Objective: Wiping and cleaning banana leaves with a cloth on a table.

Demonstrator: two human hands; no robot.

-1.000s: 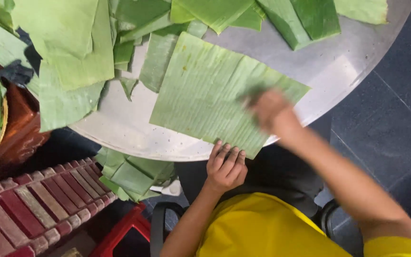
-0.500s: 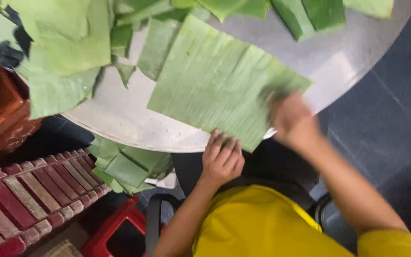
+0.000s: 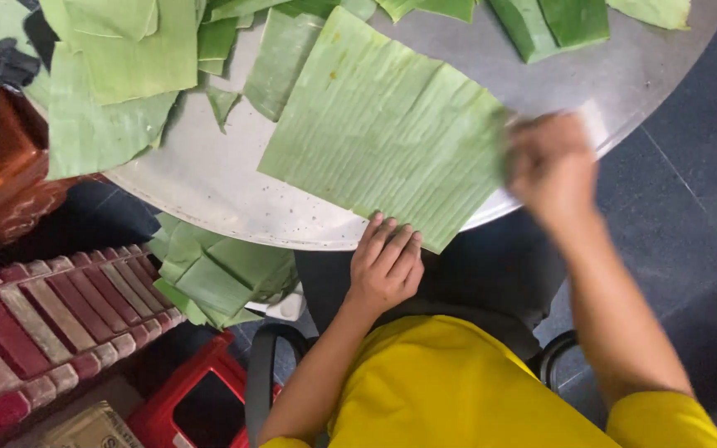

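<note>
— Scanning from the left: where's the left hand (image 3: 386,267)?
— Flat, fingers together, touching the banana leaf (image 3: 387,133) at the round surface (image 3: 209,178) edge.
— The right hand (image 3: 551,166)?
— Blurred on the leaf's right edge; its grip I cannot tell.

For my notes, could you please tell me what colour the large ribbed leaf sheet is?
Light green, with fine parallel ribs; head view shows the large ribbed leaf sheet best.
</note>
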